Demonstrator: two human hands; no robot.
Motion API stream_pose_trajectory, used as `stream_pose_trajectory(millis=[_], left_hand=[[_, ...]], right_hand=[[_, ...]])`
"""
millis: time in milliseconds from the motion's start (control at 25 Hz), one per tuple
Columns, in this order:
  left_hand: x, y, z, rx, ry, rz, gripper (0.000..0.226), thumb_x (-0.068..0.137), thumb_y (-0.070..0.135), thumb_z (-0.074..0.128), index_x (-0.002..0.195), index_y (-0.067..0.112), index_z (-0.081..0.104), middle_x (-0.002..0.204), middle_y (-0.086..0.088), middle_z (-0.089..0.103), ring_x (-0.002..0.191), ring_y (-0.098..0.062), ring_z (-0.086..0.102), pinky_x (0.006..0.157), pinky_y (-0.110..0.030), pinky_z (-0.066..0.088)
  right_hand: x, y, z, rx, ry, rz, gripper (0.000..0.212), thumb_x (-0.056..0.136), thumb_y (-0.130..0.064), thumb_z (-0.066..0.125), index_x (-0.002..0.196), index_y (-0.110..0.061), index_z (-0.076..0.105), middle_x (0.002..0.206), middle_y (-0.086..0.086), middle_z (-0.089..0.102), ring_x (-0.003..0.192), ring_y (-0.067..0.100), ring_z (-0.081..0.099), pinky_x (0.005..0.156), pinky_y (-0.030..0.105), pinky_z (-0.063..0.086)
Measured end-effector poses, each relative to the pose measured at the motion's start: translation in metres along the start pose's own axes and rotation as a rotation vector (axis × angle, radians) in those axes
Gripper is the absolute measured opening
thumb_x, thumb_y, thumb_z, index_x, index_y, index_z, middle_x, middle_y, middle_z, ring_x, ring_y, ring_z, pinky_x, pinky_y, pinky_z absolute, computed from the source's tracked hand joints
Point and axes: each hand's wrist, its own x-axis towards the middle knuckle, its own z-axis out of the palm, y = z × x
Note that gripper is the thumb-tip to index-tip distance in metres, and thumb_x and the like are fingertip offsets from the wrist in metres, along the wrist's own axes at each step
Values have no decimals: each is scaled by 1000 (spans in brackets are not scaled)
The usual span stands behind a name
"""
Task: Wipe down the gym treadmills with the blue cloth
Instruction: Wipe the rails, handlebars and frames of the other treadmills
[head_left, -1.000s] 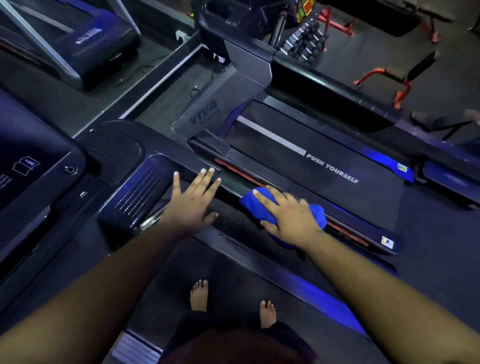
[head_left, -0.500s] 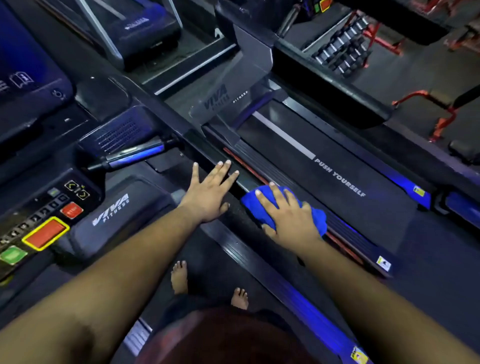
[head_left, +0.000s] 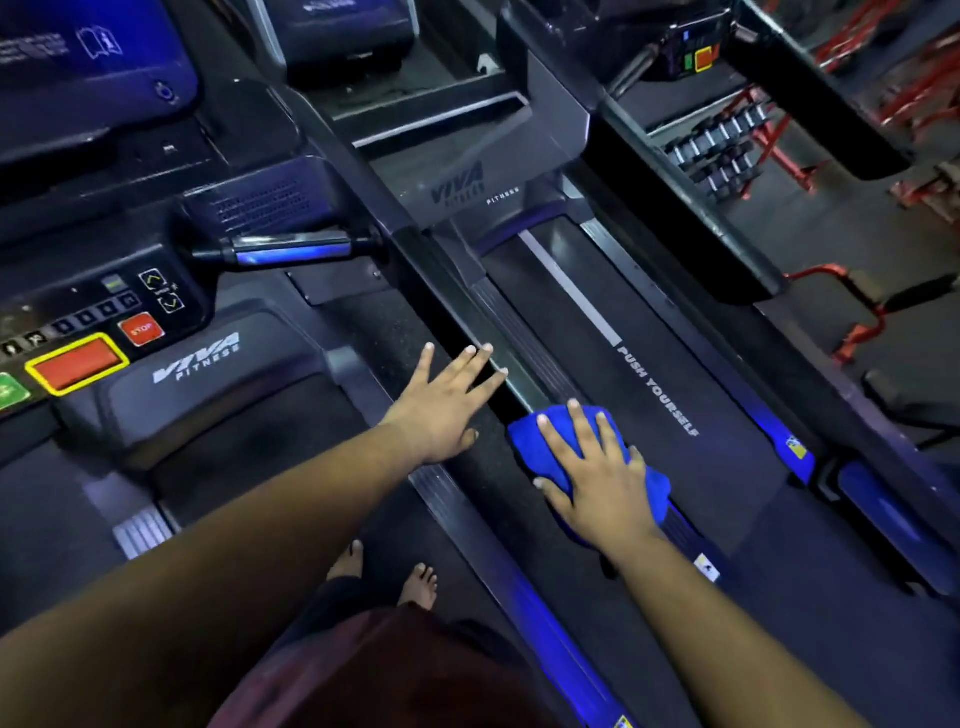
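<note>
Pressing down now: right hand (head_left: 597, 483) lies flat w/ fingers spread on top of the blue cloth (head_left: 647, 480), palm bearing on it, nothing pinched. The cloth is bunched under that palm and sits on the side rail (head_left: 524, 343) of the next treadmill over, at the near edge of its belt (head_left: 691, 374), the one printed PUSH YOURSELF. Left hand (head_left: 447, 410) is empty, fingers straight and fanned, resting on the dark edge strip of the treadmill the person stands on; looks like a brace, tho that's my read. Fingertips reach to the gap between the two machines.

Moving outward: bare feet (head_left: 387, 574) down on the near belt. Left of the arms, the console (head_left: 104, 332) w/ a red stop button (head_left: 141, 328), a bigger red-and-yellow pad, a shiny handle (head_left: 291, 248). Far right, a rack of dumbbells (head_left: 719, 143) and red frames, well apart from the action.

Progress, best guess: mid-job, early-ish. Cloth is on one rail only, partway along it; the stretch of rail ahead toward the motor cover (head_left: 467, 182) looks yet to do, same for the belt, the far rail w/ blue glow, the consoles. Can't tell from the dim light what's already clean; no wet streaks or dust lines show. Another machine sits at top left, so plenty probably remains.
</note>
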Motion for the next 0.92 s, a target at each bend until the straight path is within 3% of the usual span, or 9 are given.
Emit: stream_pose_trajectory(millis=[240, 360, 520, 600, 720, 920], left_hand=[[4, 2, 11, -132, 57, -1, 98, 87, 40, 63, 158, 23, -3, 166, 0, -15, 153, -16, -9, 119, -63, -4], [3, 2, 10, -159, 41, -12, 100, 86, 38, 65, 158, 22, -3, 166, 2, -14, 153, -15, -9, 119, -63, -4], [1, 19, 10, -185, 35, -72, 100, 88, 38, 65, 158, 23, -5, 165, -1, -18, 153, -18, -10, 117, -67, -2], [-4, 34, 18, -214, 67, -128, 101, 87, 38, 65, 157, 24, -7, 165, -1, -20, 153, -18, -10, 117, -67, -2], [-12, 58, 30, -335, 107, -265, 102, 88, 35, 65, 157, 25, -8, 165, 1, -20, 153, -16, -10, 118, -66, -2], [-20, 73, 37, -418, 134, -343, 98, 89, 24, 63, 158, 23, -8, 166, 2, -16, 153, -15, -7, 118, -66, 0]], right_hand=[[61, -10, -23, 156, -105, -9, 74, 94, -66, 38, 153, -48, -3, 166, -5, 9, 130, 33, 46, 88, 56, 51], [47, -13, -16, 124, -47, 20, 78, 92, -67, 41, 155, -45, 1, 166, -2, 12, 141, 30, 36, 95, 58, 47], [-31, 15, 6, -66, 18, -8, 86, 85, -56, 61, 155, -40, 13, 166, 6, 12, 147, 34, 28, 98, 58, 44], [-26, 21, 8, -85, 2, -51, 91, 86, -48, 64, 156, -38, 8, 167, 9, 5, 149, 37, 21, 98, 63, 42], [18, -1, 0, -143, -41, -192, 95, 91, -37, 60, 155, -39, -9, 166, 7, -15, 152, 39, -2, 101, 74, 33], [2, 9, -4, -310, 10, -313, 96, 85, -55, 61, 159, -31, 5, 167, 7, -10, 153, 36, -5, 103, 80, 19]])
